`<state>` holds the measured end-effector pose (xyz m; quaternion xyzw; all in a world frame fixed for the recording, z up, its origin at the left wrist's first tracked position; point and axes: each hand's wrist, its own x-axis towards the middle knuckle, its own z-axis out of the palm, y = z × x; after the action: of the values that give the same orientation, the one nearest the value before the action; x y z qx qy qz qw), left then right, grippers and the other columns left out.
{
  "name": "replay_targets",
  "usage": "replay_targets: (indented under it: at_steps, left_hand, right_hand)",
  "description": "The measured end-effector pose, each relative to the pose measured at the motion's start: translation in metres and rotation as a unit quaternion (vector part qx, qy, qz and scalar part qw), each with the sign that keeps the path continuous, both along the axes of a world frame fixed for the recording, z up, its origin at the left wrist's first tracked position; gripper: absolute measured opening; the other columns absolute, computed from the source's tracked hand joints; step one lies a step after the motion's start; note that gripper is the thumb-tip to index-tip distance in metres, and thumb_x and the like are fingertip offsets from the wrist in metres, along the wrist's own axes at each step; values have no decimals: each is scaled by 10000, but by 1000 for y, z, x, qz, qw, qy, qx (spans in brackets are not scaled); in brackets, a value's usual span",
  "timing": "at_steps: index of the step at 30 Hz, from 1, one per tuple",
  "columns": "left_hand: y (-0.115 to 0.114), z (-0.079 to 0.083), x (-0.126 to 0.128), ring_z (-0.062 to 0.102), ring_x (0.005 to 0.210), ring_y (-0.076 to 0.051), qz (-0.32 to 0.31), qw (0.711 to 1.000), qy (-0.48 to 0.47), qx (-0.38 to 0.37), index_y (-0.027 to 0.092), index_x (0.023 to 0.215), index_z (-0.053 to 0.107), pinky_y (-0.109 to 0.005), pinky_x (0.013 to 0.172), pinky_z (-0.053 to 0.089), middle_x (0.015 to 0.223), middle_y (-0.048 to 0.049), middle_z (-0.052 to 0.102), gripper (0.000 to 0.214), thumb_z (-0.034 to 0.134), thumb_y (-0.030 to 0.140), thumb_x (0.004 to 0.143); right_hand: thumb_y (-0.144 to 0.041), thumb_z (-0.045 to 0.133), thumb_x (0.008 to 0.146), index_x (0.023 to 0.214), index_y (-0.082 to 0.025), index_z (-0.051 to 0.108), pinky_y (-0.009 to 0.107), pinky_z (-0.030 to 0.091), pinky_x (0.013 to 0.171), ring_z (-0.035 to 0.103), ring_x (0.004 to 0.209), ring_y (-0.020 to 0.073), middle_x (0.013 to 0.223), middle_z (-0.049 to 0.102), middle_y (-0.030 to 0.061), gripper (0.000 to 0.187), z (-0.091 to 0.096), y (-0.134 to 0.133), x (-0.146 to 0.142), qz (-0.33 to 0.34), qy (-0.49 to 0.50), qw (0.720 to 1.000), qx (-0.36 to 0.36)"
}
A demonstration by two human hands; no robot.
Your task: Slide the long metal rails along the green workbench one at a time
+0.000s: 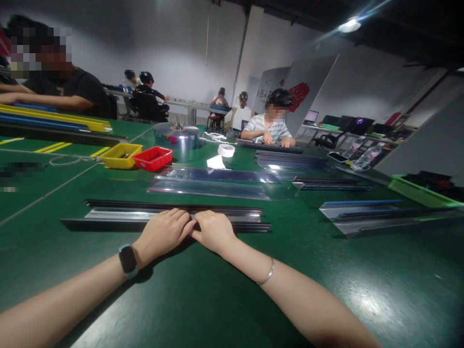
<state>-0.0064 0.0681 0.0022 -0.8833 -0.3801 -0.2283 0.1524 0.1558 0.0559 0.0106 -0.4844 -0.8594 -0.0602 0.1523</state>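
My left hand (164, 232) and my right hand (213, 230) meet side by side on the green table (326, 280). Both press with curled fingers on the near edge of a long black strip (90, 224), which lies flat along a clear glossy sleeve (119, 214). A second black strip (145, 205) runs parallel just behind. A dark watch sits on my left wrist and a thin silver bangle on my right. Whether the fingers pinch the strip or only rest on it is hidden.
More clear sleeves (217, 182) lie further back, with a stack of strips (362, 217) to the right. A yellow bin (121, 155), a red bin (152, 158) and a tape roll (226, 150) stand mid-table. A green tray (416, 191) sits far right. Other people work across the table.
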Motion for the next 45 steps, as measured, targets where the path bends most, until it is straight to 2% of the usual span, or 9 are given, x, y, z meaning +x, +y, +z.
replay_targets:
  at_steps: [4, 9, 17, 20, 27, 34, 45]
  left_hand:
    - [4, -2, -1, 535, 703, -155, 5, 1000, -17, -6, 172, 706, 563, -271, 645, 380, 675, -44, 582, 336, 322, 353, 855]
    - [2, 0, 1, 547, 710, -163, 22, 999, -13, -22, 162, 696, 577, -278, 648, 387, 666, -56, 594, 354, 324, 355, 852]
    - [3, 8, 17, 534, 576, -155, 34, 999, 19, -13, 148, 578, 578, -277, 566, 373, 570, -61, 568, 437, 314, 369, 846]
    - [0, 4, 20, 534, 633, -164, 71, 997, 0, 9, 147, 647, 580, -290, 598, 376, 613, -63, 568, 379, 302, 296, 857]
    - [-3, 6, 20, 518, 693, -163, 56, 998, -25, -22, 159, 716, 561, -301, 654, 380, 671, -45, 564, 285, 334, 263, 853]
    - [3, 6, 19, 519, 707, -162, 39, 998, -41, -32, 156, 726, 566, -294, 657, 385, 667, -48, 560, 269, 349, 258, 848]
    - [7, 1, 17, 523, 727, -159, 48, 998, -24, -34, 160, 759, 573, -289, 673, 385, 690, -48, 568, 289, 331, 284, 857]
  right_hand:
    - [-428, 401, 815, 855, -166, 537, 255, 374, 658, 545, 798, 162, 828, 607, 51, 299, -2, 3, -1, -8, -8, 1000, 19]
    - [-470, 350, 830, 785, -165, 529, 283, 363, 696, 547, 762, 174, 767, 604, 60, 357, -5, -2, 1, -45, -2, 998, 52]
    - [-382, 455, 785, 792, -156, 538, 268, 379, 679, 552, 770, 171, 789, 611, 65, 241, -1, -4, 4, -60, -8, 998, 17]
    - [-384, 423, 804, 800, -162, 540, 260, 375, 681, 553, 771, 163, 781, 612, 59, 251, 3, -4, 6, -41, -10, 999, 7]
    - [-409, 446, 794, 765, -163, 525, 279, 366, 694, 544, 775, 178, 764, 604, 57, 260, 7, -8, 5, -70, 17, 997, 13]
    - [-409, 466, 778, 780, -161, 522, 287, 381, 683, 541, 762, 182, 766, 597, 52, 254, 7, 0, 7, -48, 7, 999, 1]
    - [-424, 466, 774, 764, -171, 504, 273, 376, 670, 535, 754, 178, 747, 588, 38, 255, -3, 6, 9, -36, 11, 999, 14]
